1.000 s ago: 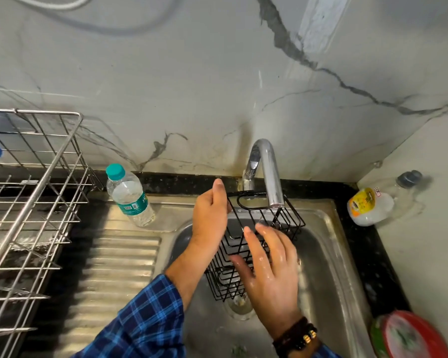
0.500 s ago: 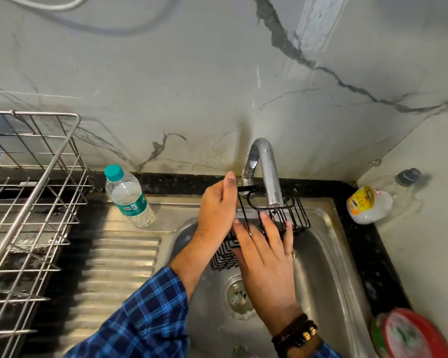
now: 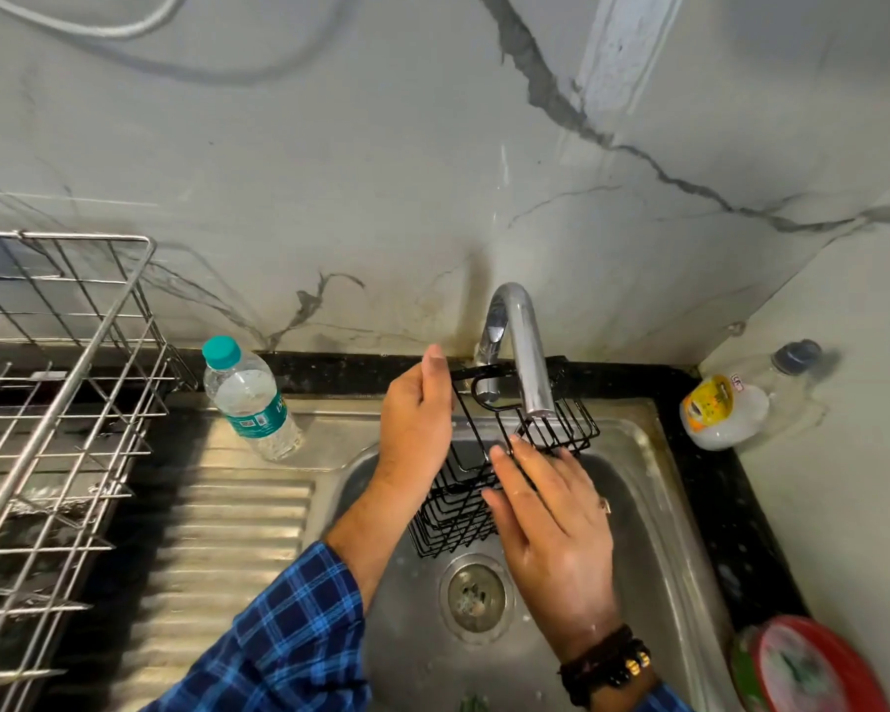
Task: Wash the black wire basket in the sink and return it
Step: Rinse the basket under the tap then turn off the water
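Observation:
The black wire basket (image 3: 456, 511) hangs over the steel sink (image 3: 653, 531), its top bar and hook looped around the chrome tap (image 3: 522, 346). My left hand (image 3: 416, 418) grips the basket's upper left edge, thumb on the top bar. My right hand (image 3: 551, 511) lies flat against the basket's front wires with the fingers spread, wet. The basket's lower part points down toward the drain (image 3: 476, 593). I cannot see water running from the tap.
A plastic water bottle (image 3: 250, 398) stands on the ribbed drainboard (image 3: 227, 531) left of the sink. A steel dish rack (image 3: 57, 403) fills the far left. A tipped soap bottle (image 3: 725, 408) lies at the back right corner. A red lid (image 3: 813, 670) is at the lower right.
Both hands lifted the basket from low in the sink up to the tap, and its hook now sits around the tap. My right hand slid from the basket's lower side to its front.

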A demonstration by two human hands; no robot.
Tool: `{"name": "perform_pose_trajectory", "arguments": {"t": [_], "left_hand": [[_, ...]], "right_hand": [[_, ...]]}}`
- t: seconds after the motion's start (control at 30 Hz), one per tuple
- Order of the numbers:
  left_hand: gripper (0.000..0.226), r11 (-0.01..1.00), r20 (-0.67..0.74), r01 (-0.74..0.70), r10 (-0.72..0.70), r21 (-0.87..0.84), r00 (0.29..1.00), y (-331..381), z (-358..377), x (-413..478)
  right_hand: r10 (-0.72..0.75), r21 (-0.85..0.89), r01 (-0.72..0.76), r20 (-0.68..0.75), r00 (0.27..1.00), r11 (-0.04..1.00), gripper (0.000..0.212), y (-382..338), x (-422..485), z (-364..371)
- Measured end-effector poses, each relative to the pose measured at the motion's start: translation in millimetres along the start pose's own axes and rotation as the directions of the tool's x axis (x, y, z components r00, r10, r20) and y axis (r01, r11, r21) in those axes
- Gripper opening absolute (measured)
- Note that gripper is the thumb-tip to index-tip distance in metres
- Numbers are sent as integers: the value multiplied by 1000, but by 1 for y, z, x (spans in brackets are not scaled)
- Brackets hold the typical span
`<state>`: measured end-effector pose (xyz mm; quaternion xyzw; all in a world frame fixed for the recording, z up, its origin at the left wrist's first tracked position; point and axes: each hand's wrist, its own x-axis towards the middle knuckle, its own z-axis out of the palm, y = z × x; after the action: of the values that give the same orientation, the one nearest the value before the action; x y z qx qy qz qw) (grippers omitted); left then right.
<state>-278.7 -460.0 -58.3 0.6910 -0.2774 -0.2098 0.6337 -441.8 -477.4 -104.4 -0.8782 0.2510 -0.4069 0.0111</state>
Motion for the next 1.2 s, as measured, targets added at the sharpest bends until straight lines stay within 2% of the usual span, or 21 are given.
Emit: {"name": "perform_pose_trajectory", "arguments": {"t": [0.07, 0.13, 0.23, 0.3, 0.37, 0.4, 0.43, 0.47, 0.5, 0.53, 0.6, 0.63, 0.67, 0.73, 0.8, 0.83, 0.97, 1.03, 1.1, 1.17, 1.2], "left_hand": [[50, 1000, 17, -10, 10, -1, 1000, 1, -1, -1], [50, 1000, 70, -22, 22, -7, 997, -1, -3, -4], [51, 998, 144, -46, 52, -47, 988, -5, -10, -12], [52, 996, 167, -61, 72, -70, 983, -5, -15, -20], [53, 994, 209, -94, 104, -55, 973, -4, -18, -30], [54, 993, 224, -107, 113, -40, 968, -3, -19, -36], [54, 994, 229, -108, 113, -36, 967, -3, -18, -40], [55, 994, 226, -104, 112, -45, 968, -1, -17, -44], [56, 994, 220, -92, 103, -61, 970, 0, -14, -48], [57, 994, 216, -74, 89, -74, 972, 2, -11, -50], [60, 996, 222, -24, 42, -85, 974, -1, -6, -54], [62, 996, 226, -6, 26, -90, 974, -2, -6, -55], [66, 996, 218, 0, 20, -94, 976, -3, -6, -54], [73, 995, 155, 21, -6, -95, 988, -6, -7, -47], [62, 989, 115, 29, -12, -145, 993, -4, -7, -38], [57, 987, 143, 4, 19, -158, 990, -3, -5, -33], [59, 992, 325, -121, 123, -25, 938, -11, -7, -12], [62, 985, 430, -125, 63, 117, 901, -29, -18, -8], [67, 956, 468, -146, 10, 255, 883, -51, -30, -11], [72, 869, 446, -289, 90, 402, 890, -68, -41, -15], [71, 802, 451, -366, 136, 472, 882, -72, -44, -15]], "right_hand": [[18, -14, -18, -21, 1000, 1000, 25, -1, -1, -1], [66, 52, -62, -71, 995, 997, 17, -4, 0, -6], [349, 176, -329, -100, 932, 928, 29, -7, 12, -18], [577, 143, -578, 58, 815, 803, 46, -4, 25, -29], [699, 136, -773, 351, 623, 620, 60, 3, 40, -37], [699, 67, -799, 445, 560, 598, 67, 5, 45, -40], [684, -75, -756, 492, 539, 650, 72, 3, 49, -39], [677, -233, -670, 503, 536, 704, 73, -3, 50, -38], [651, -342, -562, 506, 565, 753, 70, -13, 51, -37], [595, -373, -463, 509, 623, 804, 65, -25, 52, -34], [423, -250, -342, 489, 763, 906, 52, -44, 50, -30], [355, -177, -308, 477, 804, 935, 47, -46, 50, -29], [314, -139, -282, 494, 811, 949, 46, -42, 57, -30], [294, -134, -267, 582, 758, 954, 49, -17, 73, -29], [304, -138, -287, 662, 685, 948, 47, 17, 89, -30], [300, -143, -277, 661, 688, 950, 48, 29, 95, -31], [251, -194, -173, 517, 819, 966, 49, 49, 97, -35], [253, -89, -237, 408, 877, 967, 52, 61, 84, -35], [372, 144, -440, 344, 862, 886, 56, 80, 69, -35], [536, 377, -667, 402, 743, 642, 56, 86, 55, -33], [573, 432, -725, 444, 689, 536, 52, 85, 50, -32]]}}
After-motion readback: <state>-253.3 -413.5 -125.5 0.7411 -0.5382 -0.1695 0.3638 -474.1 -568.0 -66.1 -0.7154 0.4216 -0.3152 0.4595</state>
